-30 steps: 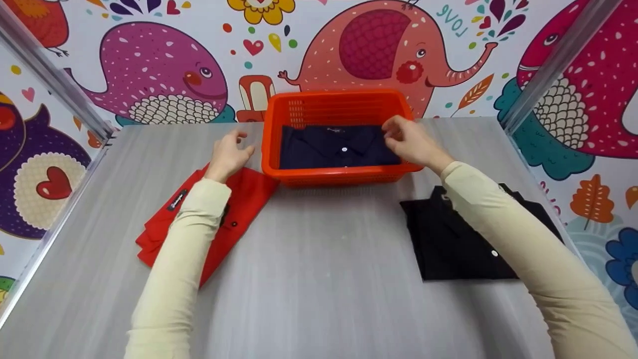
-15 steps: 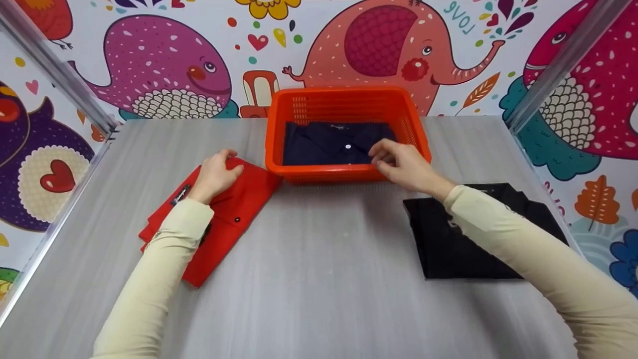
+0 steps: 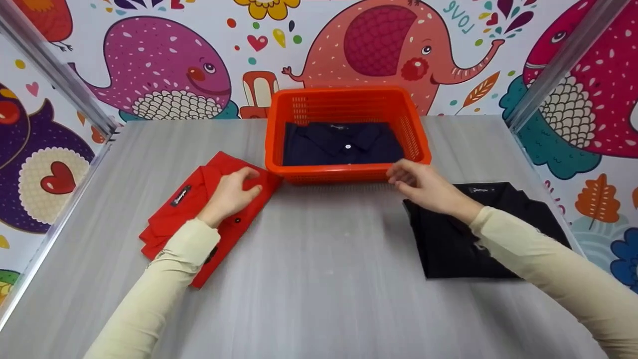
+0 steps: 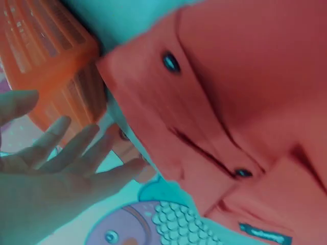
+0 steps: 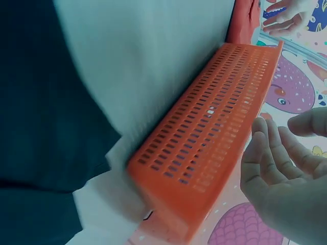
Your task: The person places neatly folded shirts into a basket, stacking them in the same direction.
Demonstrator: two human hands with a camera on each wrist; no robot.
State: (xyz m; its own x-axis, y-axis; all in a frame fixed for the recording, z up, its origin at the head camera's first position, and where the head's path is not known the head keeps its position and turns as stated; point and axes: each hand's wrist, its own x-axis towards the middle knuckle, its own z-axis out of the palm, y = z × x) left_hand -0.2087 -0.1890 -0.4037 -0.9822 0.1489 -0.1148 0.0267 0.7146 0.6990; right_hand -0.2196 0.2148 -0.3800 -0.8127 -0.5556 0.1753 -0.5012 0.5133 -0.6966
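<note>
A folded navy shirt (image 3: 319, 144) with a white button lies inside the orange basket (image 3: 349, 174). My left hand (image 3: 232, 193) hovers above a folded red shirt (image 3: 174, 214) on the left, its fingers loosely bent and holding nothing. In the left wrist view the same hand (image 4: 56, 178) has its fingers spread beside the red shirt (image 4: 245, 92). Near the basket's front right corner is my right hand (image 3: 428, 187), relaxed and holding nothing. It is partly over a folded black shirt (image 3: 448, 244), which the right sleeve hides in part.
The grey table (image 3: 319, 279) carries the basket at its back edge. Behind it stands a wall (image 3: 279, 50) printed with cartoon animals. Metal posts (image 3: 563, 65) rise at the table's back corners.
The right hand has drawn back from inside the basket toward its front right corner. My left hand has moved nearer the front, over the red shirt. The shirts have stayed in place.
</note>
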